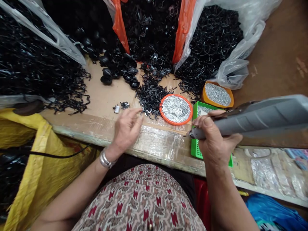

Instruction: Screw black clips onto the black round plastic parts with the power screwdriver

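Note:
My right hand (215,138) is wrapped round the front of a grey electric screwdriver (262,117), which lies almost level with its tip (191,134) pointing left. Beneath that hand is a green basket (196,147) with small metal parts inside. My left hand (127,130) hovers by the table's front edge, fingers stretched and apart from the thumb, with nothing visible in them. Just beyond its fingertips spreads a heap of small black plastic pieces (151,96). Near the left knuckles are a small white-and-black part (116,109) and a small black part (125,105).
An orange-red round basket (175,123) holds long silvery pins. Behind the green basket, an orange tub (232,101) contains small metal pieces. Black parts spill from plastic bags (209,41) along the back. Black round caps (107,77) lie mid-left. A yellow sack (48,166) hangs at left.

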`<state>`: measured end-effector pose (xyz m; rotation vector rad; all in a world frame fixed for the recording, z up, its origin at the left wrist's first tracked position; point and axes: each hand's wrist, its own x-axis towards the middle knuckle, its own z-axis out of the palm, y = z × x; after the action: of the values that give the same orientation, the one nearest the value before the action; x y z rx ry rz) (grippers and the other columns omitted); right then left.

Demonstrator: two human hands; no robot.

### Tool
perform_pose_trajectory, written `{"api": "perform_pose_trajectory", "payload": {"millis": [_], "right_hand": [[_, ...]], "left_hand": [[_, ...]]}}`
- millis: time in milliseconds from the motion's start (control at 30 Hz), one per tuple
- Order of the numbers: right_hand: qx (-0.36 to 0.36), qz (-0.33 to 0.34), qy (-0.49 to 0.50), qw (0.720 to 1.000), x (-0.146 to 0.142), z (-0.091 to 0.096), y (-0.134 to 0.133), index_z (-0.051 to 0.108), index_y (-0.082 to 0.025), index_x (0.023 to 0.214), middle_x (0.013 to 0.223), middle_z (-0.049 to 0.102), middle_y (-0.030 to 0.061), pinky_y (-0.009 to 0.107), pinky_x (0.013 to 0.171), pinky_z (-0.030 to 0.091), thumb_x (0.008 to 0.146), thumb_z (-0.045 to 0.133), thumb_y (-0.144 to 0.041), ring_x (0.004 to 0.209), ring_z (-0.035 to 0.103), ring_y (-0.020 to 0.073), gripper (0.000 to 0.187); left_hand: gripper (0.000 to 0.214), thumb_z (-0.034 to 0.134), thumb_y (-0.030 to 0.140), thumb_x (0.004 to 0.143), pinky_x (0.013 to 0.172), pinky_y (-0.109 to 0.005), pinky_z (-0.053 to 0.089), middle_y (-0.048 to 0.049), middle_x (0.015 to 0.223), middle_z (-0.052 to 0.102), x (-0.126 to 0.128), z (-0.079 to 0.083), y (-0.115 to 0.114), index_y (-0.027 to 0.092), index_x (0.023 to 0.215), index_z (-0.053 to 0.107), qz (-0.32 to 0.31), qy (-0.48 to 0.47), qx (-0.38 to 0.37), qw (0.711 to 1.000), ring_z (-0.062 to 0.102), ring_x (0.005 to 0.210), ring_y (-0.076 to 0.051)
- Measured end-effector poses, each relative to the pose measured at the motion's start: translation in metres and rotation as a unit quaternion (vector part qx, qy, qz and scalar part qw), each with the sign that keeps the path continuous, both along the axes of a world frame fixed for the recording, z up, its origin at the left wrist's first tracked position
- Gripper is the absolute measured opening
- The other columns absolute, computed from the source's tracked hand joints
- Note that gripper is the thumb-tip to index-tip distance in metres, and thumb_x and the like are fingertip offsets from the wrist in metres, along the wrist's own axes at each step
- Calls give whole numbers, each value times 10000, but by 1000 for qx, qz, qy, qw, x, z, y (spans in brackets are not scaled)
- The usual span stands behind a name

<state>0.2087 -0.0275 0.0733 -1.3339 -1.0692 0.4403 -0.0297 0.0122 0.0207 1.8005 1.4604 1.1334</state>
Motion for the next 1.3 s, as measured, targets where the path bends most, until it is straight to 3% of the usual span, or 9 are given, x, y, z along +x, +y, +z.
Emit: {"api": "perform_pose_trajectory", "payload": {"millis": [133, 300, 500, 767, 833, 933, 1033, 1133, 1300], "right_hand": [[-6, -85, -66, 994, 23, -7, 12, 630, -212, 1147, 893, 666, 24, 442, 815, 604, 839, 742, -471, 784, 696, 202, 418], [-15, -143, -141, 979, 38, -18, 14, 562, -167, 1243, 1043, 726, 89, 455, 875, 614, 849, 713, -456, 867, 732, 230, 512], [-19, -146, -154, 977, 45, -29, 11, 406, -201, 1432, 1242, 686, 149, 523, 936, 605, 802, 693, -378, 1089, 718, 303, 714], [22, -176, -221, 959, 43, -38, 5, 353, -268, 1545, 1513, 472, 177, 518, 1015, 543, 840, 686, -302, 1335, 554, 350, 781], [35, -194, -262, 945, 39, -38, -2, 336, -282, 1560, 1514, 444, 175, 543, 1026, 516, 862, 675, -279, 1363, 512, 381, 776], [71, -216, -338, 913, 33, -41, -10, 360, -289, 1541, 1403, 493, 172, 611, 1022, 478, 860, 679, -281, 1320, 505, 414, 753], [56, -131, -437, 888, 30, -44, -7, 512, -245, 1415, 1253, 584, 156, 616, 1052, 434, 877, 657, -265, 1243, 541, 382, 558], [-50, 6, -480, 876, 29, -46, 7, 620, -203, 1251, 1118, 671, 135, 544, 1049, 435, 942, 584, -279, 1138, 583, 321, 320], [-197, 91, -519, 827, 28, -48, 39, 686, -162, 1186, 1118, 706, 158, 487, 930, 458, 956, 567, -311, 1099, 574, 334, 299]], "left_hand": [[443, 554, 428, 966, 961, -507, 469, -166, 1134, 617, -35, -6, 33, 164, 1294, 692, 112, 244, 20, 963, 547, 1116, -352], [461, 543, 498, 946, 870, -504, 467, -199, 1103, 595, -45, -15, 54, 149, 1189, 720, 93, 345, -19, 934, 508, 1081, -402], [286, 515, 312, 963, 952, -455, 462, -133, 932, 621, -49, -23, 58, 143, 1011, 740, -37, 320, 26, 946, 558, 964, -309], [253, 494, 212, 992, 936, -445, 501, -129, 1035, 678, -34, -15, 32, 159, 1016, 740, -261, 245, 67, 932, 576, 1015, -278], [287, 469, 156, 977, 999, -470, 482, -128, 1118, 679, -30, -11, 25, 172, 1103, 726, -282, 238, 69, 927, 568, 1107, -285], [410, 488, 122, 919, 1108, -532, 413, -142, 1307, 620, -32, -6, 20, 181, 1296, 638, -228, 228, 92, 942, 508, 1279, -311], [365, 544, 197, 906, 1142, -560, 380, -174, 1337, 590, -39, -8, 18, 150, 1258, 630, -144, 236, 112, 954, 468, 1340, -345], [271, 593, 297, 913, 1128, -592, 379, -184, 1325, 597, -42, -13, 14, 159, 1135, 662, -105, 267, 114, 951, 454, 1347, -379], [360, 630, 380, 914, 1086, -633, 395, -241, 1348, 581, -21, -14, 2, 108, 1146, 670, -105, 315, 133, 934, 437, 1344, -440]]}}
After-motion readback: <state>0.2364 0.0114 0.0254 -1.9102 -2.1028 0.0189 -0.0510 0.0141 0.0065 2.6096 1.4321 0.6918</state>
